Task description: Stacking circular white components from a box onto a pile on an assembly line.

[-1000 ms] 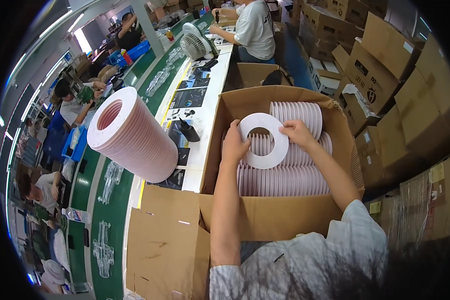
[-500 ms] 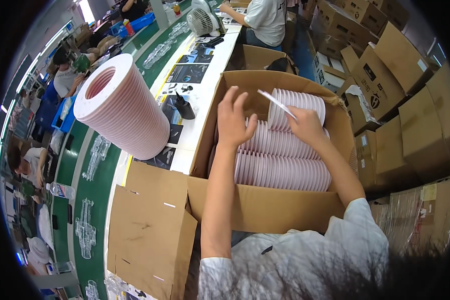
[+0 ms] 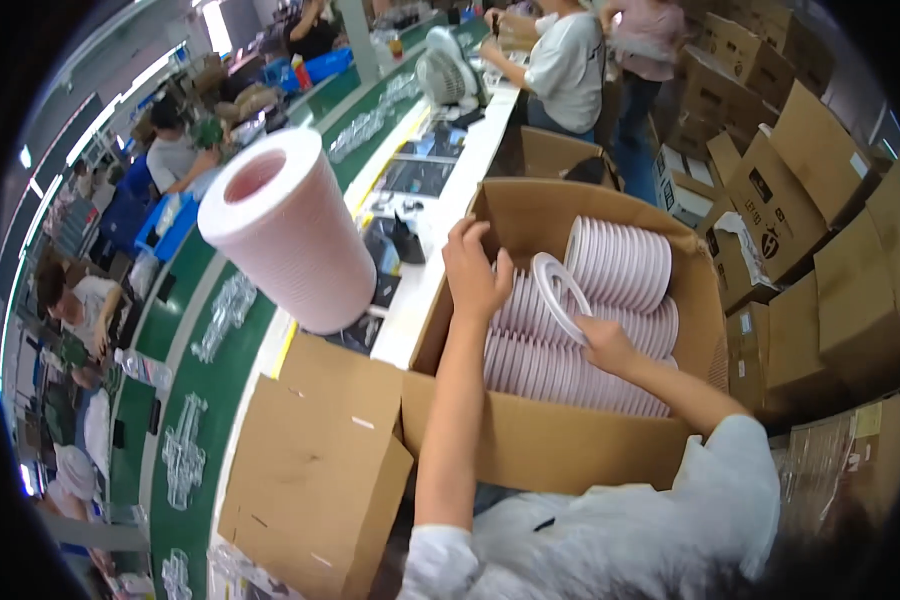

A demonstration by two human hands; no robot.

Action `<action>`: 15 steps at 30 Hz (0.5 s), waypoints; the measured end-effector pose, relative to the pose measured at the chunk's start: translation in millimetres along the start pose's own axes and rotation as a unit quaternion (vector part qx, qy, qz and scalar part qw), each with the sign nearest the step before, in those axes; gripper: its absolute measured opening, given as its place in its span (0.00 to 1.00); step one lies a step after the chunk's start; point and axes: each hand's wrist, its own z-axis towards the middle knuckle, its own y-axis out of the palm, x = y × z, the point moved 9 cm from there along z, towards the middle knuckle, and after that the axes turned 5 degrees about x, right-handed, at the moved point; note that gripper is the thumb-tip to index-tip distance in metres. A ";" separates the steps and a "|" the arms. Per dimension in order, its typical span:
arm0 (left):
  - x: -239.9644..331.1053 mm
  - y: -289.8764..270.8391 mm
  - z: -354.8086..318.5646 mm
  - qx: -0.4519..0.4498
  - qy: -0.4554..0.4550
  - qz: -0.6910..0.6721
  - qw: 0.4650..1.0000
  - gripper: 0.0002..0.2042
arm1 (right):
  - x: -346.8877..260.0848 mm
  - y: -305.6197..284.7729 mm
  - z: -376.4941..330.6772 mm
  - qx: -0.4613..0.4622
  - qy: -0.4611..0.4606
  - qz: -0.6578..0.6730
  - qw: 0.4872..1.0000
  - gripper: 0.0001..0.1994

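Observation:
A single flat white ring [image 3: 545, 292] is pinched at its near edge by my right hand [image 3: 610, 343]. It is held tilted above the open cardboard box [image 3: 580, 445]. Inside that box lie rows of the same pale rings, with one shorter row [image 3: 622, 265] resting on top at the far side and a longer row [image 3: 560, 370] nearer to me. My left hand [image 3: 478, 272] hovers by the box's left wall, fingers bent and apart, holding nothing. To the left, a tall pinkish-white stack of rings [image 3: 295, 245] stands on the white table edge.
A black bottle [image 3: 406, 243] and dark printed sheets [image 3: 417, 178] lie along the white table. Beyond runs a green conveyor [image 3: 185, 375] carrying clear plastic parts [image 3: 184, 455]. A fan [image 3: 448, 75] stands farther off, near another person [image 3: 565, 75]. Stacked cartons [image 3: 860, 290] fill the right.
My right hand has turned the ring from edge-on to showing its opening and brought it a little nearer. The view has shifted, and a person in pink now appears at the back.

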 end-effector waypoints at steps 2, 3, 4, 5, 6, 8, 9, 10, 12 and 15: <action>-14.2 8.9 27.0 0.017 -0.013 -0.020 1.000 0.22 | 12.1 67.0 -33.0 -0.424 -0.011 -0.064 0.903 0.16; -15.2 4.7 22.9 0.012 -0.005 -0.010 1.000 0.23 | -1.1 57.1 -27.9 -0.361 -0.039 -0.019 0.931 0.18; -15.8 0.7 17.6 0.010 -0.005 -0.006 1.000 0.23 | -8.7 60.7 -31.2 -0.361 -0.041 -0.015 0.932 0.18; -9.8 3.8 12.6 0.002 -0.002 -0.010 1.000 0.23 | -5.6 25.1 -9.7 -0.182 0.049 -0.009 0.982 0.17; -5.3 6.9 9.1 -0.007 0.001 -0.015 1.000 0.23 | 4.6 -12.6 -3.7 0.004 0.138 -0.004 0.990 0.16; -14.2 6.3 20.4 0.030 -0.009 -0.022 0.999 0.24 | 14.3 5.2 -8.6 -0.072 0.046 0.021 0.996 0.16; -15.7 7.0 17.5 0.020 -0.012 -0.019 1.000 0.24 | 13.4 15.7 -14.1 -0.152 0.025 0.016 0.988 0.16; -17.1 7.6 14.2 0.010 -0.015 -0.017 1.000 0.24 | 11.2 28.1 -21.4 -0.232 0.004 0.010 0.973 0.15; -9.8 11.4 17.2 0.009 -0.010 -0.019 1.000 0.24 | 21.1 37.5 -33.2 -0.300 -0.013 -0.010 0.954 0.15; -17.0 9.9 16.6 0.002 -0.027 -0.021 0.999 0.23 | -15.7 38.6 -37.4 -0.320 -0.113 0.000 0.941 0.14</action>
